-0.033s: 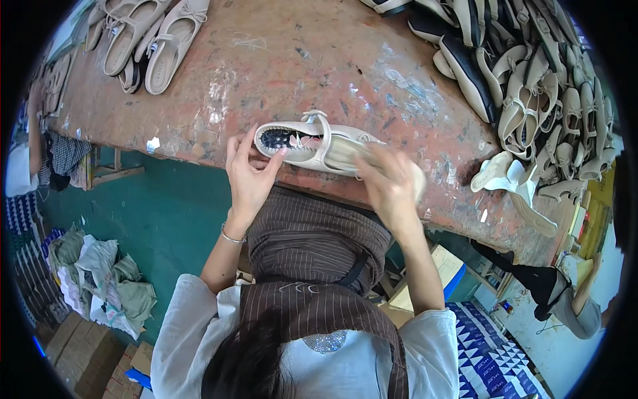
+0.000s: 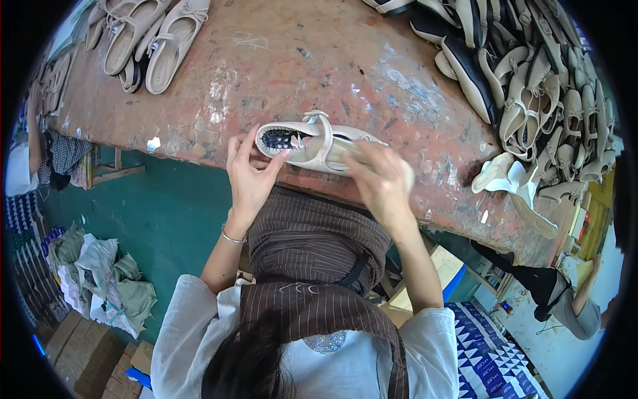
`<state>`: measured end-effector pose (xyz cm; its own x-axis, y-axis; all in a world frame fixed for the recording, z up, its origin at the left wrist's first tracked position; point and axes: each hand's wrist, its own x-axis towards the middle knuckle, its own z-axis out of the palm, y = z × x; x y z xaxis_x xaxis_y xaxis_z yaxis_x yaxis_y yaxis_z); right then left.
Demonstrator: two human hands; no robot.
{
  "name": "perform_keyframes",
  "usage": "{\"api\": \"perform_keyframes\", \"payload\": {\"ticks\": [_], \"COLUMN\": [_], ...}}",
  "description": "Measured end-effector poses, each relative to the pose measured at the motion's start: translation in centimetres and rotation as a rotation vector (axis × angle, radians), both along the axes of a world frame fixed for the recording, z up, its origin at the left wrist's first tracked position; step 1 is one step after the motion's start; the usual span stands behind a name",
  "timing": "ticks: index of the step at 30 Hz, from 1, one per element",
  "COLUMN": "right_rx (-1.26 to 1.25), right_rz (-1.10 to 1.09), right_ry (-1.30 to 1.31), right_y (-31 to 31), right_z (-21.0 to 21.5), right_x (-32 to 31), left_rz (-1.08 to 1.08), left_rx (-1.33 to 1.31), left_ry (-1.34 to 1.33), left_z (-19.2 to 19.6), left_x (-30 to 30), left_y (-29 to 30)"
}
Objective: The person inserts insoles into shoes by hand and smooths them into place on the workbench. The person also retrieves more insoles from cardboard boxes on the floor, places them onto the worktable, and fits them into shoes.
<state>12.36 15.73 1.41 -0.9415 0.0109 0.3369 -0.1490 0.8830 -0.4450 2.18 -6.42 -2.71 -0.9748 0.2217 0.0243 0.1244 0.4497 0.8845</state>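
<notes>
A beige strapped shoe [image 2: 312,163] lies sole down at the bench's near edge, heel to the left and toe to the right. Its dark, spotted inner bottom shows at the heel. My left hand [image 2: 248,169] pinches the heel end, thumb at the inner rim and fingers round the back. Over the front of the shoe, my right hand [image 2: 384,178] is closed on a pale, flat insole [image 2: 340,154]. One end of the insole lies at the shoe's opening beside the strap; the other sticks out right of my hand. Motion blurs my right fingers.
A large heap of beige shoes [image 2: 525,113] covers the bench's right side. Loose white insoles [image 2: 493,174] lie at the near right edge. More beige shoes [image 2: 169,56] stand at the far left. Other people are at both sides; a cloth pile [image 2: 100,272] lies on the green floor.
My right hand has shifted slightly left with the insole, which now sticks out less to the right. My left hand and the shoe have hardly moved.
</notes>
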Motion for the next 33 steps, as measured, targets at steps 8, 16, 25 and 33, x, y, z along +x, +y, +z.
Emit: {"api": "perform_keyframes", "payload": {"ticks": [8,16,25,33], "right_rx": [-0.236,-0.259,-0.265,-0.194], "right_rz": [0.105,0.16,0.105,0.187], "right_ry": [-0.095,-0.146,-0.127,-0.152], "right_y": [-1.8,-2.6,-3.6,-3.9], "right_z": [-1.5,-1.3,-1.9,-2.9], "right_x": [-3.7,-5.3,-6.1,-6.7], "left_rz": [0.0,0.004,0.029,0.068], "left_rx": [0.096,0.095,0.163,0.163], "left_ry": [-0.061,-0.077,-0.105,-0.079], "left_z": [-1.0,-0.4,-1.2,-1.5], "left_x": [-0.9,-1.2,-1.6,-1.8], "left_y": [-0.4,-0.2,-0.6,-0.2]}}
